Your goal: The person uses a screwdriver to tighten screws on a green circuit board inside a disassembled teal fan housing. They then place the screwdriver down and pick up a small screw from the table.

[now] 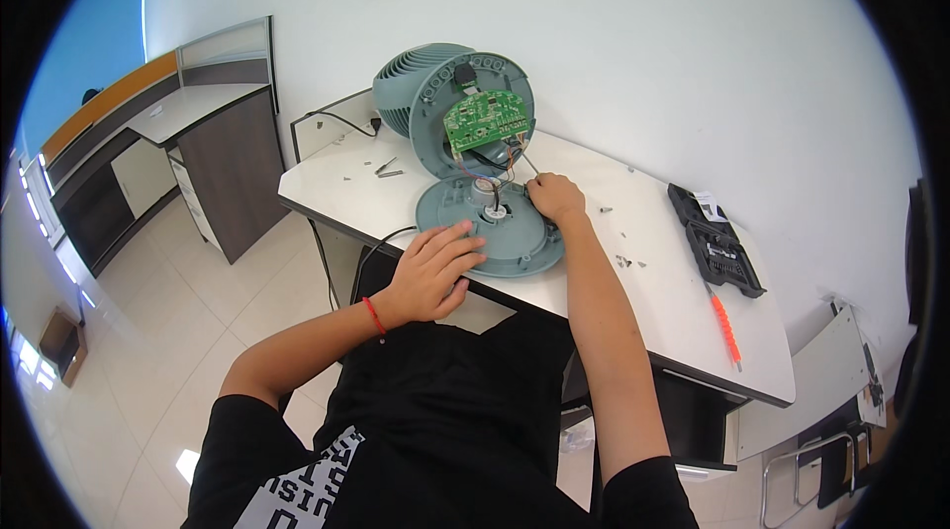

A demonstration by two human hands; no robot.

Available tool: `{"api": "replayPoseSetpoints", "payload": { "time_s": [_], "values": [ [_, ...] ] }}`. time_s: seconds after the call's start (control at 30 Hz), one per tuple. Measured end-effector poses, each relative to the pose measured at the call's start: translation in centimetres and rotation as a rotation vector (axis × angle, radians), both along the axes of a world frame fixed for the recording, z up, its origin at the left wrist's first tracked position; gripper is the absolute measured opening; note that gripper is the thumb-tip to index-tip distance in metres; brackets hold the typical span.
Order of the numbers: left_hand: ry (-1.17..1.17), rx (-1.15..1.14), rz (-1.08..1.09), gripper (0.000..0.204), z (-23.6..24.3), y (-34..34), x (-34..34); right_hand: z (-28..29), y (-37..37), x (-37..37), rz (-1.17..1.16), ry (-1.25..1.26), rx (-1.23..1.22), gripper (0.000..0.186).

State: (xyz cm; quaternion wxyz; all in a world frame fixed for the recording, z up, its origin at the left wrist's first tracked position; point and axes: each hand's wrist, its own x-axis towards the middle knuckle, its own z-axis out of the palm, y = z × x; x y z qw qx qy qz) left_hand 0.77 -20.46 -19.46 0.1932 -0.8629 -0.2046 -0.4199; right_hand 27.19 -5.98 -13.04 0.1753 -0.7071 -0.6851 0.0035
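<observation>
A grey-green fan lies taken apart on the white table. Its round base plate [445, 207] is flat near the front edge, and its fan head [394, 94] lies behind, with the open housing facing me. A green circuit board [487, 120] shows in that housing, and thin wires [512, 155] run down to the plate. My left hand [435, 270] rests on the plate's near left edge, fingers stretched out and holding nothing. At the plate's far right, my right hand [556, 196] is closed round a thin metal rod [531, 164] that points toward the housing; the rod's gripped end is hidden.
Small screws [623, 261] lie right of my right arm. Farther right are an open black tool case [714, 242] and an orange-handled screwdriver [725, 331]. Small metal parts [386, 170] and a black plug [375, 124] lie left of the fan. A black cable [381, 245] hangs over the front edge.
</observation>
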Motion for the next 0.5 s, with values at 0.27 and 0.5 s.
{"api": "replayPoseSetpoints", "payload": {
  "time_s": [0.27,0.5],
  "values": [
    [0.0,0.023,-0.061,0.054,-1.15,-0.07,0.11,0.07,-0.17,-0.15,0.0,0.01,-0.005,0.045],
    [-0.005,0.025,-0.053,0.054,-1.07,-0.18,0.26,0.1,-0.12,-0.11,-0.006,0.004,-0.006,0.046]
  ]
}}
